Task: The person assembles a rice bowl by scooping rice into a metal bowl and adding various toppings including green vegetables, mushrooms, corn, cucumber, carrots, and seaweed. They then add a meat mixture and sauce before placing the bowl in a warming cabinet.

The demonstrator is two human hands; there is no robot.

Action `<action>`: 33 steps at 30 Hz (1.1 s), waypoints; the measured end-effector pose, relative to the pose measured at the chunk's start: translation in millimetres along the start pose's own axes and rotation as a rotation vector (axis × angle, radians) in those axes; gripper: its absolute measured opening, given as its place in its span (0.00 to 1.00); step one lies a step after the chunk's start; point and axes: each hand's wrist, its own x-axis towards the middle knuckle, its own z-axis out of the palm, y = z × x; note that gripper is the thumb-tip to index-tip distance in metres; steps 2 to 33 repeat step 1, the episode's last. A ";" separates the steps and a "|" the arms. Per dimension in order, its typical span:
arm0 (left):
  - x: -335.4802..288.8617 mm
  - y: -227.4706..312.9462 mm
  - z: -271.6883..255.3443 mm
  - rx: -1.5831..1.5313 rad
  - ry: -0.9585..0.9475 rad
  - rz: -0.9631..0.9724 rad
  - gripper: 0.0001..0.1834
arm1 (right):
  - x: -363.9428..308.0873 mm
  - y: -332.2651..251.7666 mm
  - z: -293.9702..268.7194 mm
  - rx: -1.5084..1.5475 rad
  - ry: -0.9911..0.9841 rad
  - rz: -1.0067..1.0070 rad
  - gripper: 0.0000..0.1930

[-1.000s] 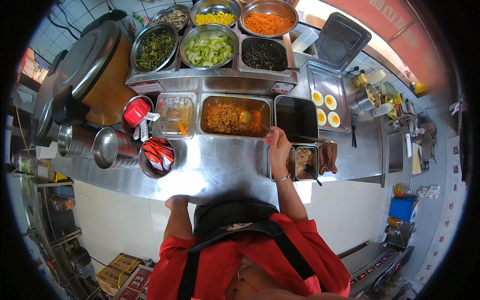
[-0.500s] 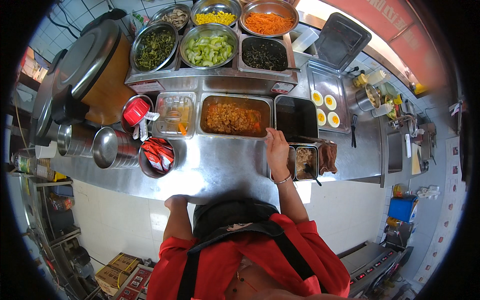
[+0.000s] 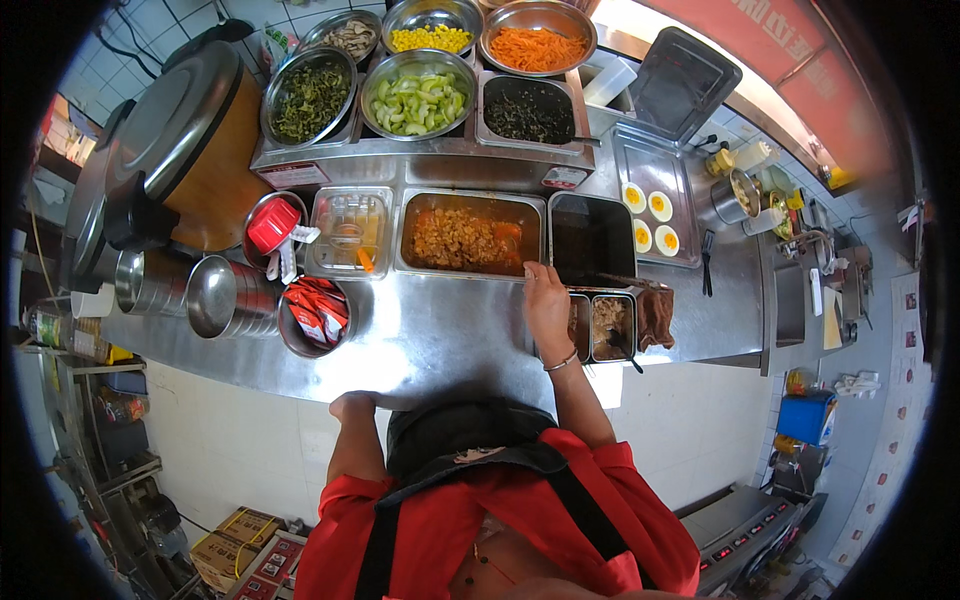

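Observation:
My right hand [image 3: 547,312] is at the front right corner of a rectangular steel pan [image 3: 440,269]. Its fingers are pinched together at the rim; whatever they hold is hidden. Inside the pan lies minced meat [image 3: 455,238] in reddish-brown sauce, with orange-red liquid showing at its right. Beside that pan stands a dark, deep one [image 3: 590,225]. Close to my right wrist are smaller tubs, one with pale chopped food [image 3: 608,318] and a black-handled utensil. My left hand [image 3: 352,404] rests at the counter's front edge, its fingers out of sight.
Bowls of greens [image 3: 310,98], sliced celery [image 3: 417,95] and shredded carrot [image 3: 540,47] line the raised back shelf. Halved eggs [image 3: 660,205] lie on a tray at right. Red packets [image 3: 317,307] fill a bowl at left, near stacked steel bowls [image 3: 215,300] and a large cooker [image 3: 200,150].
My right hand has shifted slightly left and toward me along the pan's corner. The minced meat has moved a little, with more sauce showing at the right. My left hand stays put.

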 end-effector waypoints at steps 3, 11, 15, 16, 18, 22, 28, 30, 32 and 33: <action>-0.1 0.0 -0.1 0.000 0.000 0.000 0.20 | -0.1 0.7 2.8 0.009 0.003 -0.011 0.09; -0.1 0.0 -0.1 0.000 0.000 0.000 0.20 | -0.1 0.7 2.8 0.009 0.003 -0.011 0.09; -0.1 0.0 -0.1 0.000 0.000 0.000 0.20 | -0.1 0.7 2.8 0.009 0.003 -0.011 0.09; -0.1 0.0 -0.1 0.000 0.000 0.000 0.20 | -0.1 0.7 2.8 0.009 0.003 -0.011 0.09; -0.1 0.0 -0.1 0.000 0.000 0.000 0.20 | -0.1 0.7 2.8 0.009 0.003 -0.011 0.09; -0.1 0.0 -0.1 0.000 0.000 0.000 0.20 | -0.1 0.7 2.8 0.009 0.003 -0.011 0.09; -0.1 0.0 -0.1 0.000 0.000 0.000 0.20 | -0.1 0.7 2.8 0.009 0.003 -0.011 0.09; -0.1 0.0 -0.1 0.000 0.000 0.000 0.20 | -0.1 0.7 2.8 0.009 0.003 -0.011 0.09; -0.1 0.0 -0.1 0.000 0.000 0.000 0.20 | -0.1 0.7 2.8 0.009 0.003 -0.011 0.09; -0.1 0.0 -0.1 0.000 0.000 0.000 0.20 | -0.1 0.7 2.8 0.009 0.003 -0.011 0.09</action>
